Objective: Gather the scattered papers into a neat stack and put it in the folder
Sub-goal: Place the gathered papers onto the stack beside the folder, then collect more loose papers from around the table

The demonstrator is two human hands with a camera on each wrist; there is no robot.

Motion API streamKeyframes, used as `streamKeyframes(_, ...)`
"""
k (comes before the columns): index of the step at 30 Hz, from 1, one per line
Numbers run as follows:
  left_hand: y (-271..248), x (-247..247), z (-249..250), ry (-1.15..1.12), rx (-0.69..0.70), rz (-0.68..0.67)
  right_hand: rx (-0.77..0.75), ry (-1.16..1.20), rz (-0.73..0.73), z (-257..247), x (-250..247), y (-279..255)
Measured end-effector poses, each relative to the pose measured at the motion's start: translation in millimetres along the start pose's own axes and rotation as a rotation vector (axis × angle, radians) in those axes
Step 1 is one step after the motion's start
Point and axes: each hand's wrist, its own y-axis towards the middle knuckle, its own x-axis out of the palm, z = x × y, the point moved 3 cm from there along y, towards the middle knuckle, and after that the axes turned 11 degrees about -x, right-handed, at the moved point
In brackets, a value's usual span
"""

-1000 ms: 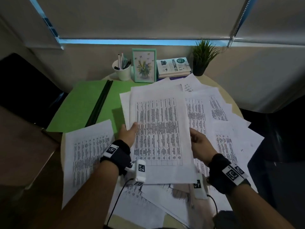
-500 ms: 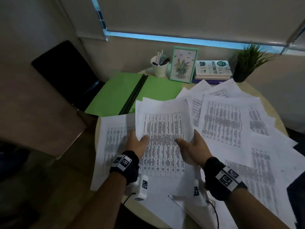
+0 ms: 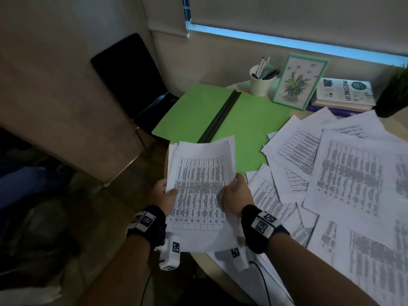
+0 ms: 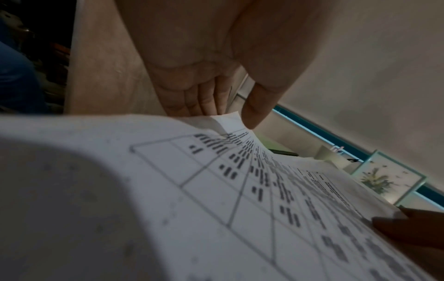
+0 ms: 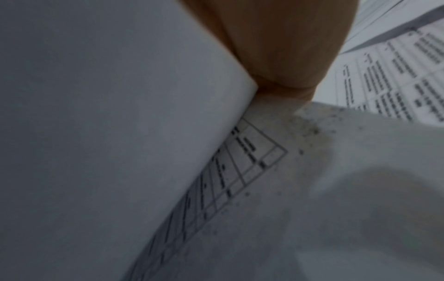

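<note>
Shifted left off the table edge since the earlier frame, the gathered sheets [image 3: 198, 195] are gripped by left hand [image 3: 164, 196] and right hand [image 3: 235, 196] near the open folder [image 3: 247, 127], presumably for squaring; underside fingers [image 4: 192, 98] are shown only by the left wrist view.
</note>
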Motion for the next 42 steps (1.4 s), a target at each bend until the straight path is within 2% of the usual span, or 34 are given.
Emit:
streamKeyframes(2,7,-5,-1,-0.012,-0.037,-0.025,0.058,-0.071,0.004,3,12,11)
streamKeyframes(6,16,-8,-4,-0.051,-0.105,-0.033,0.138,-0.41,0.024,17,22,27)
streamKeyframes(7,16,-8,-5,-0.049,-0.124,-0.042,0.164,-0.429,0.046,20,21,27)
streamKeyframes(9,15,-6,-12,-0.024,-0.168,-0.046,0.188,-0.37,0.077,25,23,25)
streamKeyframes(13,14,8,-21,0.032,-0.214,-0.119,0.202,-0.27,0.039,30,44,18)
streamKeyframes(17,11,15,-19,0.119,-0.212,-0.104,0.214,-0.199,0.065,24,58,8)
streamKeyframes(21,7,9,-19,0.181,-0.215,-0.083,0.227,-0.212,0.113,23,51,7)
streamKeyframes(28,-17,17,18,0.246,-0.079,0.002,0.162,-0.374,0.105,16,20,6)
streamKeyframes(31,-35,40,40,0.263,0.012,-0.008,0.21,-0.285,0.18,4,0,-1)
streamKeyframes(33,-52,60,55,0.22,0.068,-0.076,0.234,-0.227,0.253,7,-16,-6)
streamKeyframes(36,-81,95,76,0.193,0.153,-0.256,0.262,-0.176,0.334,19,-56,-19)
streamKeyframes(38,-101,127,88,0.21,0.168,-0.378,0.3,-0.158,0.41,36,-97,-38)
streamKeyframes(42,-124,177,94,0.296,0.173,-0.539,0.368,-0.131,0.493,78,-160,-66)
